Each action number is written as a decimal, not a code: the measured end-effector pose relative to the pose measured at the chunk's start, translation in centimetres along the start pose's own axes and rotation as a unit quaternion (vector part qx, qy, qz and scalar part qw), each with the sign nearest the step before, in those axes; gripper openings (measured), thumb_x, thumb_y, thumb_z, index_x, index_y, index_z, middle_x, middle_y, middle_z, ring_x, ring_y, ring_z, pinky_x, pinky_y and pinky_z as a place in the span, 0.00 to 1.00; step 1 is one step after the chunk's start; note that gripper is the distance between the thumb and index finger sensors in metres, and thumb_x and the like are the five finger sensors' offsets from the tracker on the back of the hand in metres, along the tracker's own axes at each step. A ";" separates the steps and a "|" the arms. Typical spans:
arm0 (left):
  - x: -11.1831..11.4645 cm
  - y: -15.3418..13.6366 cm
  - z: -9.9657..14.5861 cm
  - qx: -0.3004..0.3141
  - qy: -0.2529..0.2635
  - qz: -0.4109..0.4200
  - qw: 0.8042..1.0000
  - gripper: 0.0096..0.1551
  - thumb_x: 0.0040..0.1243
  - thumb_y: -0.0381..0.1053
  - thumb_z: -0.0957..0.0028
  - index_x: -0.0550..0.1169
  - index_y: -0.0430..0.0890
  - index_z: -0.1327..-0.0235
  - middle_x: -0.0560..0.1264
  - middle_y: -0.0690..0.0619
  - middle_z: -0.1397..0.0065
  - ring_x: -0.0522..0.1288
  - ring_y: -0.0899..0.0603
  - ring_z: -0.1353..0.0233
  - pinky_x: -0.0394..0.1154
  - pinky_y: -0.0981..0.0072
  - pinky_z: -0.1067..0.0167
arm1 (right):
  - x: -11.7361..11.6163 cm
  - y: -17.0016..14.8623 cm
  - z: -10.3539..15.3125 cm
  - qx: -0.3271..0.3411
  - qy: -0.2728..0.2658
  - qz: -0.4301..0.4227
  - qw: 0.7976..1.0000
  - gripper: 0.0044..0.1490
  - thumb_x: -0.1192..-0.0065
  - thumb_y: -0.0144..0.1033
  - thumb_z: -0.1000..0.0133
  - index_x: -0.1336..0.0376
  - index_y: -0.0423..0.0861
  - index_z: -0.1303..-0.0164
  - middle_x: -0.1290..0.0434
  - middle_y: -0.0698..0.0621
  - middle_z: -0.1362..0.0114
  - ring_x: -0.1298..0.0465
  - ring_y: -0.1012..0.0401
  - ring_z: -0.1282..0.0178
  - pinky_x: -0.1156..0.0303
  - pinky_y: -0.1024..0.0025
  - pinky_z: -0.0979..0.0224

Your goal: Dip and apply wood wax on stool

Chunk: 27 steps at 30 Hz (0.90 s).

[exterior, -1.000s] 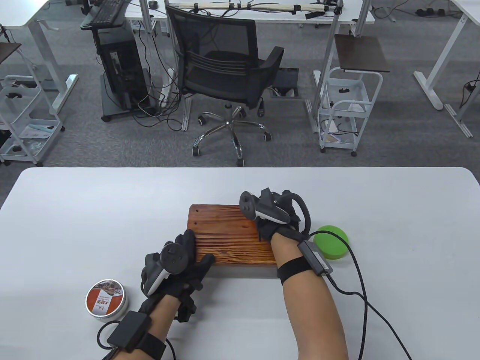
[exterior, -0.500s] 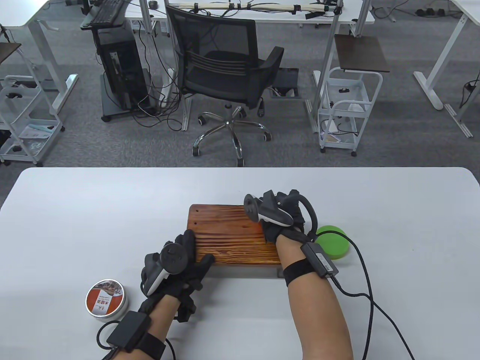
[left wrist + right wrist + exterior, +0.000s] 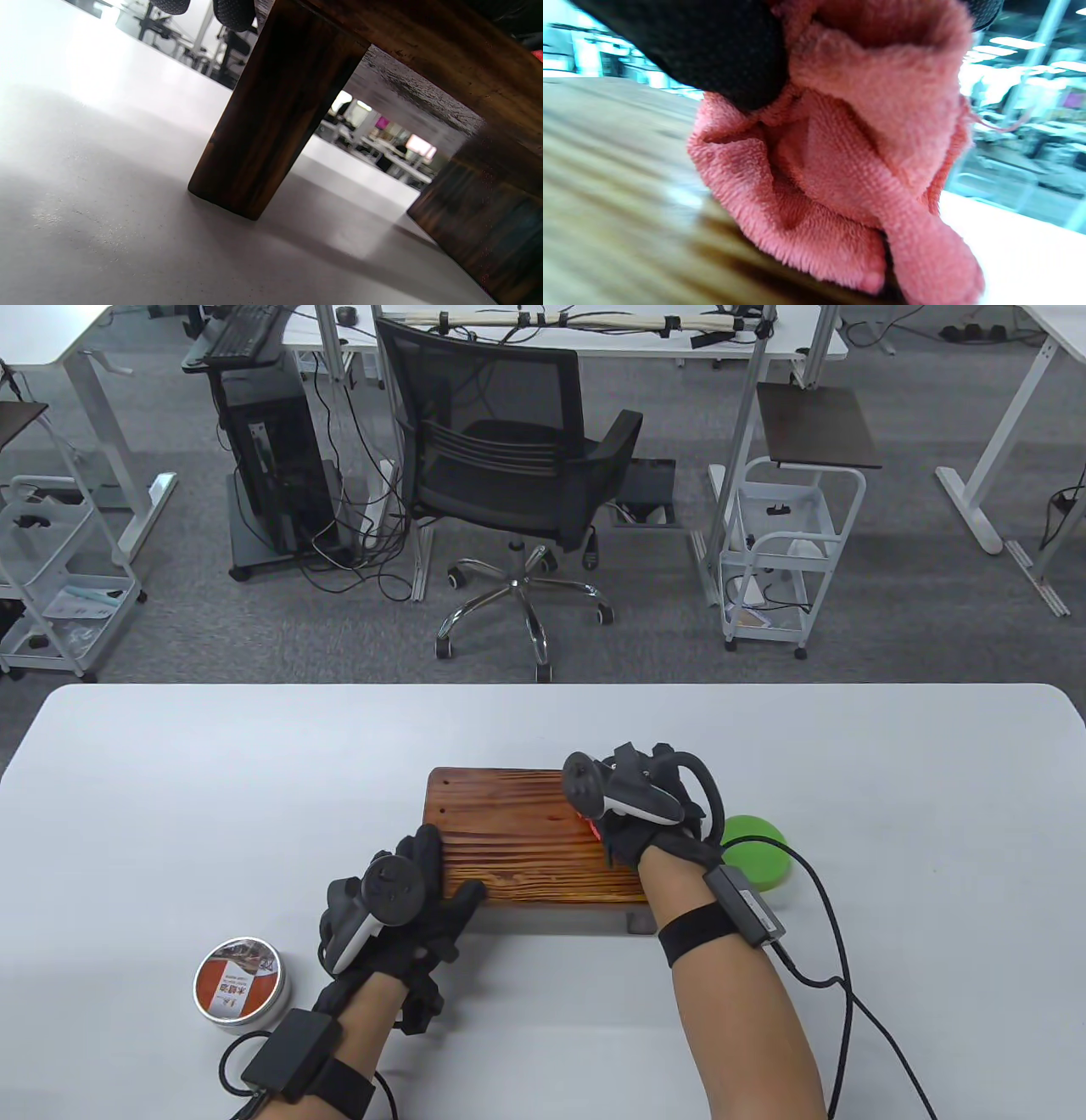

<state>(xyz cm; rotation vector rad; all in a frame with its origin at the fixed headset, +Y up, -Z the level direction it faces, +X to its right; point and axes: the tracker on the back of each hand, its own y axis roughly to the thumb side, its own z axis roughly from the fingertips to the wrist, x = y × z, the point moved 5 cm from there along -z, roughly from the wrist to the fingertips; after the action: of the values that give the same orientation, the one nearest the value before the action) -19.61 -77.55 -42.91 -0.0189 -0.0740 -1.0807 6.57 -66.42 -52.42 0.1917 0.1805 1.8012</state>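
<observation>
A small brown wooden stool (image 3: 517, 840) with a grooved top stands on the white table. My left hand (image 3: 424, 891) grips its front left corner, fingers on the top. In the left wrist view the stool's dark leg (image 3: 271, 110) stands on the table. My right hand (image 3: 636, 823) holds a bunched pink cloth (image 3: 848, 169) and presses it on the right part of the stool's top; a bit of the cloth (image 3: 591, 827) shows under the hand. A round wax tin (image 3: 242, 982) with an orange label lies closed at the front left.
A green round lid (image 3: 755, 853) lies on the table just right of the stool, partly behind my right wrist. Cables run from both wrists to the front edge. A black office chair (image 3: 501, 466) and carts stand beyond the table's far edge.
My right hand with the cloth has slid to the right and slightly toward me along the stool's top. The left hand and the stool have stayed still.
</observation>
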 end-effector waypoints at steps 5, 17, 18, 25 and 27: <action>0.0 0.0 0.0 0.000 0.001 0.000 1.000 0.65 0.49 0.85 0.51 0.43 0.51 0.12 0.50 0.37 0.08 0.46 0.22 0.15 0.43 0.14 0.32 | -0.7 -1.8 -0.3 -0.041 -0.005 0.007 0.999 0.42 0.24 0.46 0.51 0.35 0.52 0.24 0.24 0.50 0.27 0.23 0.50 0.32 0.40 0.33 0.21; 0.1 0.0 0.0 0.000 0.001 0.001 1.000 0.65 0.49 0.85 0.51 0.42 0.51 0.12 0.50 0.37 0.08 0.46 0.23 0.15 0.43 0.14 0.32 | -0.2 -1.3 0.2 0.014 0.016 -0.032 0.999 0.42 0.23 0.46 0.51 0.34 0.52 0.24 0.24 0.50 0.27 0.24 0.51 0.33 0.41 0.33 0.20; 0.1 0.0 0.0 0.000 0.001 0.002 1.000 0.65 0.49 0.85 0.51 0.42 0.51 0.12 0.50 0.37 0.08 0.46 0.23 0.15 0.43 0.14 0.32 | -0.5 -2.0 -0.1 -0.009 0.018 -0.014 1.000 0.42 0.23 0.45 0.51 0.34 0.52 0.24 0.24 0.50 0.27 0.24 0.51 0.32 0.41 0.33 0.20; 0.1 0.0 0.0 -0.001 0.000 0.001 1.000 0.65 0.49 0.85 0.51 0.42 0.51 0.12 0.50 0.37 0.08 0.46 0.23 0.15 0.43 0.14 0.32 | -1.0 -2.0 0.5 0.011 0.035 -0.028 0.999 0.42 0.23 0.45 0.51 0.34 0.49 0.24 0.24 0.48 0.28 0.24 0.50 0.33 0.42 0.33 0.20; 0.1 0.0 0.0 -0.002 -0.002 0.001 1.000 0.65 0.49 0.85 0.51 0.42 0.51 0.12 0.50 0.37 0.08 0.46 0.22 0.15 0.43 0.14 0.32 | -0.6 -1.0 1.3 0.047 0.042 -0.027 0.998 0.42 0.23 0.45 0.52 0.34 0.50 0.25 0.24 0.49 0.28 0.24 0.50 0.33 0.42 0.33 0.19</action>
<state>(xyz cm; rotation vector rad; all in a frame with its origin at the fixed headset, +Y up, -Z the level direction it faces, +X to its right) -19.55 -77.66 -42.92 -0.0250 -0.0747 -1.0786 8.01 -66.77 -51.37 0.1760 0.3268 1.7502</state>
